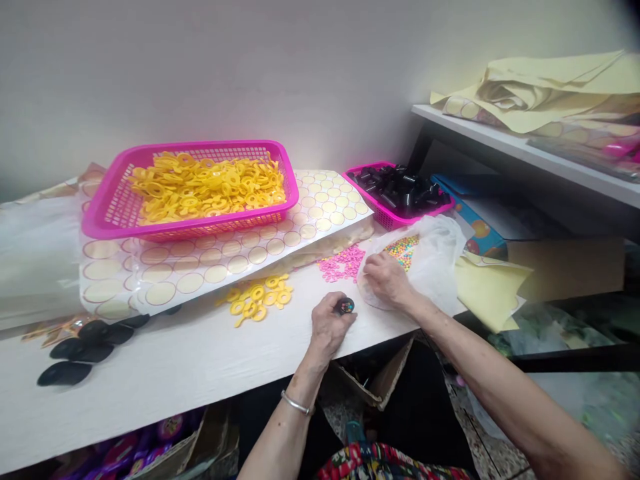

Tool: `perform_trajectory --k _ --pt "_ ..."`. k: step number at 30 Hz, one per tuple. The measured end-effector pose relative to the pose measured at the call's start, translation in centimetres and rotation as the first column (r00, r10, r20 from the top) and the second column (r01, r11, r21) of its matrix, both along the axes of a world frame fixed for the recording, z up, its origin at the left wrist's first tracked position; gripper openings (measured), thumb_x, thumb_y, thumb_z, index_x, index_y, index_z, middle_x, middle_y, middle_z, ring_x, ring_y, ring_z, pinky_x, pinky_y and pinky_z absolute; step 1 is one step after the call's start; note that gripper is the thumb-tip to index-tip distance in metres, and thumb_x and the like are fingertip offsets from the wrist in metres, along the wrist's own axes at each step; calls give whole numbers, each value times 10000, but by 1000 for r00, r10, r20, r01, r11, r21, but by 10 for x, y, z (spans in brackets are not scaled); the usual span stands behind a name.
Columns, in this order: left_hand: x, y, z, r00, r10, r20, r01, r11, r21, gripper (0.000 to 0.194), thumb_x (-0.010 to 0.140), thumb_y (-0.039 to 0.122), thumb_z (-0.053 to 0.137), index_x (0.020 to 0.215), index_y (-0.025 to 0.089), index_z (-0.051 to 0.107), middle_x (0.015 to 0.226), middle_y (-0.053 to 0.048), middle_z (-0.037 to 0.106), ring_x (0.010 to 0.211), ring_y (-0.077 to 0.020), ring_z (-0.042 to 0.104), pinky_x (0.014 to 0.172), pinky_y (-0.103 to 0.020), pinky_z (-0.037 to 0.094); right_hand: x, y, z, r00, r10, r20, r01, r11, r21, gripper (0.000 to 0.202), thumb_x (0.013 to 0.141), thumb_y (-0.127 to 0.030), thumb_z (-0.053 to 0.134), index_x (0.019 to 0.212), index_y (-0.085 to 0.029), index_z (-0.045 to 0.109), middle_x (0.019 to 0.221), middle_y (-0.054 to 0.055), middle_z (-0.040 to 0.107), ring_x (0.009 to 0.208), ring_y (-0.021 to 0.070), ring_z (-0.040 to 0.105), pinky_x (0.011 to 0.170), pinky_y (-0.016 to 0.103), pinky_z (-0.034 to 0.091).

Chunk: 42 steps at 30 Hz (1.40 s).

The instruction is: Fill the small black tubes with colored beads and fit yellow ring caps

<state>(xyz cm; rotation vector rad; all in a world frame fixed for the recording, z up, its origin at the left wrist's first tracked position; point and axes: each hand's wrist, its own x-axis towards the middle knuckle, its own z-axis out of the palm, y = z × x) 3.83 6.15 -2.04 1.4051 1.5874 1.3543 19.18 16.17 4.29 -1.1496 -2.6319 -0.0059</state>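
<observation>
Presently a small black cap [345,306] w/ coloured beads inside sits in the left hand [327,327], fingers closed round it, resting on the table [200,360]. Progress, judged: cap looks partly filled; no finished units can be made out. Right hand [387,280] lies just right of it, fingers bent narrow, pinching into a clear bag [435,257] of mixed beads [403,250]; whether it holds a bead, cannot tell. Pink pieces [343,263] lie just beyond the hands, yellow rings [257,300] to the left. Further off: pink basket [120,207] of rings, small basket [390,217] of black caps.
</observation>
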Motion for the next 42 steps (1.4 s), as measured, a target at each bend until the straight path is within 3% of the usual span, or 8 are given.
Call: perform_trajectory --k 4,12,22,26,31,38,42 --pt "0 0 1 1000 -12 -6 12 1000 10 280 573 144 661 846 177 609 797 8 601 734 -134 544 707 -248 436 -28 -9 -7 978 45 203 -32 997 -66 198 819 -167 441 766 -153 632 870 99 568 861 228 415 700 327 317" --pt "2 0 4 1000 13 -4 -13 1000 -9 252 563 141 654 806 187 608 760 15 587 699 -127 521 674 -236 420 -38 -6 -17 958 -19 288 43 996 -79 234 781 -91 420 854 -133 639 947 134 560 934 266 417 729 363 309" --pt "2 -1 4 1000 -3 2 3 1000 -18 255 569 148 656 817 181 604 766 14 582 703 -125 516 683 -240 421 -39 5 -19 968 6 250 20 995 -101 236 828 -116 395 907 -148 615 928 110 578 897 241 450 704 330 316" --pt "1 -1 3 1000 -6 15 6 1000 -26 266 569 164 654 829 185 607 762 13 581 699 -129 514 682 -248 422 -41 5 -13 956 55 288 -30 995 -93 250 817 -80 386 927 -123 606 959 126 574 915 248 459 719 336 322" --pt "0 -1 6 1000 -3 22 3 999 -35 255 566 160 647 818 178 612 772 8 595 717 -134 529 693 -251 430 -43 5 -4 967 23 254 10 992 -129 254 829 -78 378 963 -127 588 993 124 575 917 227 483 731 313 335" --pt "1 -3 10 999 -4 45 6 999 -44 235 569 146 632 802 171 608 748 19 591 697 -123 528 679 -236 433 -45 10 -9 952 87 294 -60 993 -101 268 815 -54 372 928 -83 614 964 155 587 908 253 519 734 335 353" --pt "1 -3 10 998 5 63 -2 999 -45 243 575 147 634 815 173 606 748 22 589 698 -120 528 684 -236 432 -41 3 2 970 59 236 -37 995 -97 264 817 -69 372 955 -88 597 955 153 590 886 246 532 706 322 358"
